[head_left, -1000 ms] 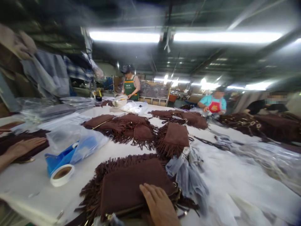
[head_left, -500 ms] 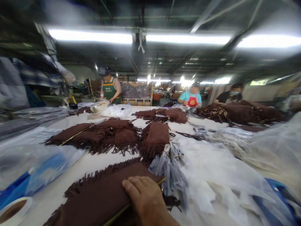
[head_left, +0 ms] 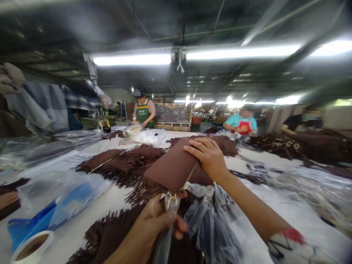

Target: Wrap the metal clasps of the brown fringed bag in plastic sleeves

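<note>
The left hand (head_left: 156, 218), at bottom centre, has its grip closed around a clear plastic sleeve (head_left: 165, 247) with a gold-coloured metal ring inside, just under the near corner of a flat brown suede-like bag (head_left: 169, 167) with a fringe and a gold zip. That bag sits tilted at the centre of the frame; the right hand (head_left: 210, 159) spreads its fingers over the upper right edge, its thumb hidden, so I cannot tell how tight that grip is. A second brown fringed bag (head_left: 118, 234) lies below, at the bottom edge. A bunch of cloudy plastic wraps (head_left: 213, 227) crowds the right forearm's near side; leftward, a strip of white bench (head_left: 73, 216) runs between the fringe and the blue plastic dispenser (head_left: 30, 223). Beyond the held bag, more brown fringed bags (head_left: 137, 156) close off the middle. Farther back stands a person in a green apron (head_left: 144, 113). Half a second ago the bag was lower and only one hand showed; now it is raised, with both hands at it.
</note>
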The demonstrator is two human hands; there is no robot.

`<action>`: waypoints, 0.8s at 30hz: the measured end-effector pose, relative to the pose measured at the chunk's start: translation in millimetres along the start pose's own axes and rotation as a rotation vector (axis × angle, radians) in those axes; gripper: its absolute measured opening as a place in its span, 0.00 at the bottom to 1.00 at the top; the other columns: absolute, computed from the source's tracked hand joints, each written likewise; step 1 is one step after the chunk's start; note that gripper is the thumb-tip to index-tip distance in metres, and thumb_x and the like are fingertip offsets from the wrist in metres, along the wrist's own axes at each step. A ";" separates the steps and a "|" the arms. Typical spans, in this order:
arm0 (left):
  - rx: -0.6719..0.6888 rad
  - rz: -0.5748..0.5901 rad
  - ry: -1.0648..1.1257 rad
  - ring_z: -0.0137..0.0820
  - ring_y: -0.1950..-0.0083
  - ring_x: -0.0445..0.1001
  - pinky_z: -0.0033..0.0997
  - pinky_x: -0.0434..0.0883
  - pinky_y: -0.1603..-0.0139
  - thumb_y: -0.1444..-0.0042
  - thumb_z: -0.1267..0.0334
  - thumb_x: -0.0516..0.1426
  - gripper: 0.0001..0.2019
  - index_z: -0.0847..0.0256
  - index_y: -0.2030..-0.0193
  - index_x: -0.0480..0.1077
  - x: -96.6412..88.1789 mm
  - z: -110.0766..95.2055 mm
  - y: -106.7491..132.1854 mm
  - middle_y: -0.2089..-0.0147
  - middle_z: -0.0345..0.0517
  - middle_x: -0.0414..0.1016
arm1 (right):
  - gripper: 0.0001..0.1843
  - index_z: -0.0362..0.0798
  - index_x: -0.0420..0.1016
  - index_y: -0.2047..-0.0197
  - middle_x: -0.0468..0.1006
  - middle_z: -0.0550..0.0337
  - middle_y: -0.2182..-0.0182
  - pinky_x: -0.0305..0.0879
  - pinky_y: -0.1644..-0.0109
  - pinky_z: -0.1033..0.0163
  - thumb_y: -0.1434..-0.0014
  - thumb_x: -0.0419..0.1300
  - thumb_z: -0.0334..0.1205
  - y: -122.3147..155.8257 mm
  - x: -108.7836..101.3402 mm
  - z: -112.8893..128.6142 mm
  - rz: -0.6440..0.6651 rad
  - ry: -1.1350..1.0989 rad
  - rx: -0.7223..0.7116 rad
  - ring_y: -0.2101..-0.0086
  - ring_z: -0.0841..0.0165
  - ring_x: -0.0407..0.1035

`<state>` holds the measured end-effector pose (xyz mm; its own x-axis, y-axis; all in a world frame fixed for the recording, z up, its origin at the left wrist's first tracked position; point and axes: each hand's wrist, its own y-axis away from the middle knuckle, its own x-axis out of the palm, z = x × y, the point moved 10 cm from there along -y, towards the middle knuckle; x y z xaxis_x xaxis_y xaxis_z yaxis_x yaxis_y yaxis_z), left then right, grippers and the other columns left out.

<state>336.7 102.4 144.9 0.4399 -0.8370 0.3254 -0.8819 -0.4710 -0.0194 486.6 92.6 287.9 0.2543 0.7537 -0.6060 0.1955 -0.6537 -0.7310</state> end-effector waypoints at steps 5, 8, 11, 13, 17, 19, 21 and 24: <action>0.038 -0.021 0.187 0.33 0.68 0.77 0.30 0.73 0.70 0.53 0.55 0.67 0.30 0.62 0.46 0.62 34.6 24.7 -118.0 0.47 0.58 0.72 | 0.25 0.59 0.63 0.35 0.61 0.57 0.34 0.50 0.36 0.50 0.32 0.49 0.31 7.0 74.2 -103.8 0.140 0.141 0.207 0.37 0.58 0.50; -0.079 -0.084 0.250 0.30 0.64 0.76 0.28 0.72 0.69 0.50 0.55 0.64 0.25 0.61 0.49 0.62 39.7 84.2 -165.6 0.44 0.56 0.69 | 0.26 0.57 0.68 0.38 0.67 0.52 0.38 0.57 0.40 0.49 0.36 0.51 0.27 49.6 143.9 -136.5 0.298 0.139 0.257 0.39 0.56 0.57; -0.209 -0.075 0.225 0.31 0.63 0.74 0.30 0.71 0.69 0.54 0.62 0.63 0.30 0.64 0.45 0.60 35.8 142.1 -176.4 0.41 0.60 0.65 | 0.26 0.54 0.72 0.42 0.74 0.52 0.45 0.66 0.48 0.54 0.39 0.54 0.23 103.9 208.8 -149.2 0.501 0.099 0.284 0.49 0.59 0.70; -0.239 -0.095 0.203 0.32 0.61 0.75 0.32 0.72 0.66 0.56 0.64 0.64 0.39 0.62 0.37 0.53 23.4 163.8 -167.7 0.36 0.61 0.60 | 0.24 0.52 0.69 0.40 0.73 0.51 0.45 0.69 0.50 0.53 0.37 0.55 0.25 128.9 234.0 -153.6 0.588 0.071 0.303 0.53 0.61 0.72; -0.293 -0.175 0.076 0.37 0.57 0.75 0.33 0.71 0.63 0.61 0.59 0.66 0.43 0.66 0.38 0.55 -8.9 170.9 -129.7 0.38 0.65 0.62 | 0.22 0.51 0.66 0.38 0.70 0.52 0.42 0.68 0.46 0.48 0.35 0.58 0.33 137.6 244.3 -157.9 0.663 0.014 0.313 0.49 0.59 0.70; -0.302 -0.174 0.008 0.37 0.61 0.76 0.32 0.70 0.66 0.63 0.54 0.67 0.37 0.68 0.45 0.64 -18.1 156.2 -101.2 0.46 0.63 0.70 | 0.20 0.49 0.67 0.39 0.72 0.53 0.44 0.68 0.47 0.48 0.35 0.58 0.35 130.9 235.1 -158.3 0.663 -0.001 0.337 0.50 0.60 0.71; -0.235 -0.159 -0.034 0.36 0.64 0.76 0.32 0.70 0.66 0.58 0.49 0.66 0.29 0.68 0.54 0.70 -22.9 125.2 -65.5 0.56 0.57 0.75 | 0.20 0.48 0.67 0.40 0.75 0.52 0.48 0.69 0.48 0.49 0.34 0.58 0.37 123.0 218.1 -157.5 0.630 0.003 0.382 0.51 0.60 0.72; -0.051 -0.342 -0.115 0.36 0.62 0.76 0.34 0.72 0.60 0.48 0.48 0.63 0.19 0.64 0.61 0.74 -48.2 63.5 4.7 0.61 0.50 0.77 | 0.19 0.45 0.67 0.40 0.76 0.50 0.50 0.69 0.48 0.50 0.33 0.55 0.37 113.0 184.0 -148.8 0.550 0.002 0.439 0.51 0.60 0.72</action>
<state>322.1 122.8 69.0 0.7247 -0.6606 0.1962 -0.6864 -0.7171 0.1208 696.4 147.5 140.4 0.2081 0.3209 -0.9240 -0.3621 -0.8523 -0.3775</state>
